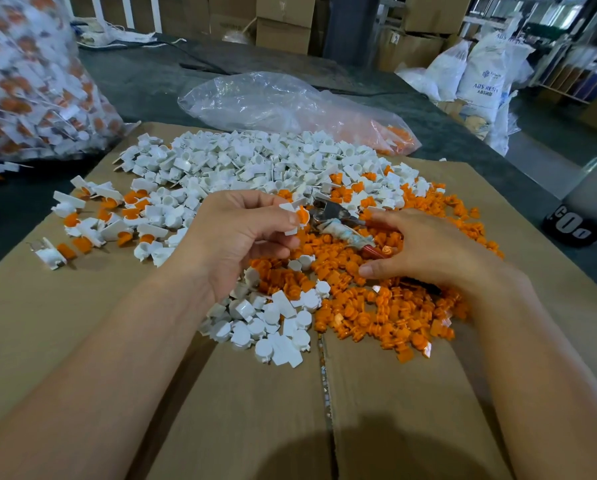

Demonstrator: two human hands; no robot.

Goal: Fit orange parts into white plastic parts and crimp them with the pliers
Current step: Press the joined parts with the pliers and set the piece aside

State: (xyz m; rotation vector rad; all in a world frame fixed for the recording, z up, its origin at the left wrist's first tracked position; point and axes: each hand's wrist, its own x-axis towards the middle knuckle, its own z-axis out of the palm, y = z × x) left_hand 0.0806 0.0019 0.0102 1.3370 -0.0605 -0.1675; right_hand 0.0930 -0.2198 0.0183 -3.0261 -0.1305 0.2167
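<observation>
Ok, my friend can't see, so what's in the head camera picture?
A left hand pinches a white part with an orange part fitted in, while the right hand reaches over pliers lying on a heap of orange parts beside loose white parts, all on cardboard.

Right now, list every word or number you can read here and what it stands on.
"ABS RESIN": white woven sack, far right; its smaller print is blurred.
"CO", partly cut off and uncertain: black container at the right edge.
Brown cardboard boxes at the back: print too blurred to read.
</observation>
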